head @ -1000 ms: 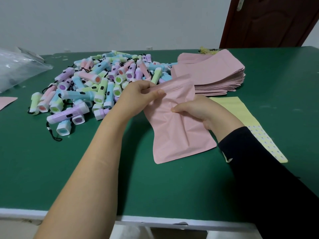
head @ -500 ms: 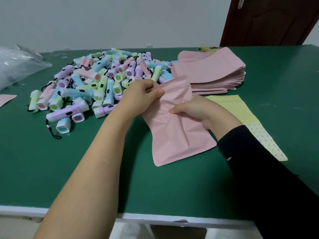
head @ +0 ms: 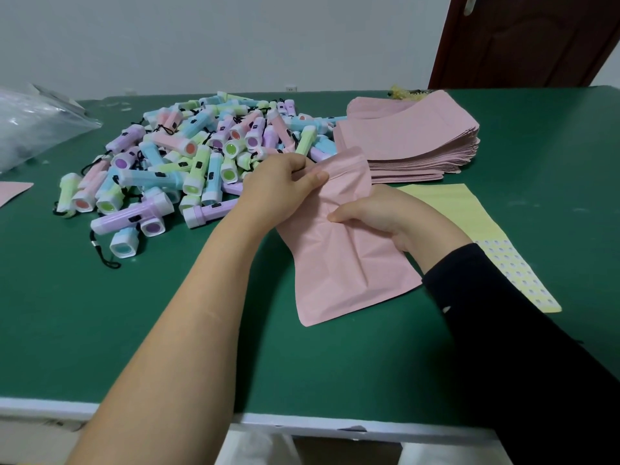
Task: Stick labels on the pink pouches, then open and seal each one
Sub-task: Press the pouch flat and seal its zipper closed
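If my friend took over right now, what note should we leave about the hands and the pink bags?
Left hand pinches the top edge of one pink pouch; right hand grips its middle.
Its lower end lies on the green table; the stack of pouches sits behind, the label sheet at right.
No label shows on its visible face.
To do: open and seal it, then the stack.

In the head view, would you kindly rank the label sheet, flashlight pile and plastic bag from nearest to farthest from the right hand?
1. Label sheet, right beside the right hand.
2. Flashlight pile, to its left.
3. Plastic bag, far left.
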A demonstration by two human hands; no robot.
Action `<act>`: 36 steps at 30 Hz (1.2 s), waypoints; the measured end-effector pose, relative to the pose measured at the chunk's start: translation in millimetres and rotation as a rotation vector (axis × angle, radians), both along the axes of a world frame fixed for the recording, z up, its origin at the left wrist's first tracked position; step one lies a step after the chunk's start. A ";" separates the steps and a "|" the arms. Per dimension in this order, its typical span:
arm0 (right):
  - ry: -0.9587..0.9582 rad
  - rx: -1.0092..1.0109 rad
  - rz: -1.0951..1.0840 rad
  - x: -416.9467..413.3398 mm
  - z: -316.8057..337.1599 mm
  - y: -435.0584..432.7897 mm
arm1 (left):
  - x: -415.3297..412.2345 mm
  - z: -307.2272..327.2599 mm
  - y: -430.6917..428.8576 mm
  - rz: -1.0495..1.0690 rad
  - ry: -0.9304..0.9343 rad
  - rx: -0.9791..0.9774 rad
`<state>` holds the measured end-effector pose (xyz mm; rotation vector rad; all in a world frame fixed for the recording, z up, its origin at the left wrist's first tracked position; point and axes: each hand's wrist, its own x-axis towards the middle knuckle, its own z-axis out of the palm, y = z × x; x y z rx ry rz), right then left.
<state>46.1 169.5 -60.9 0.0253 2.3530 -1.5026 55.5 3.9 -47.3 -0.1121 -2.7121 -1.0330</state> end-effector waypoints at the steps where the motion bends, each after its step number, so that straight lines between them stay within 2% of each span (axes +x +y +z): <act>1: 0.000 0.002 0.002 0.5 0.7 0.2 | 0.6 0.1 0.8 -0.010 0.012 0.002; 9: 0.045 0.041 0.039 6.4 3.7 -6.2 | 0.1 2.2 8.5 -0.053 0.062 0.043; 22: 0.071 0.073 0.029 8.3 4.7 -8.0 | -2.3 0.4 16.1 -0.044 0.113 0.002; 29: 0.087 0.109 0.041 10.0 6.3 -9.8 | -3.4 4.0 26.6 -0.074 0.119 0.101; 36: 0.093 0.107 0.049 12.2 7.9 -10.4 | -3.8 1.5 26.5 -0.052 0.124 0.052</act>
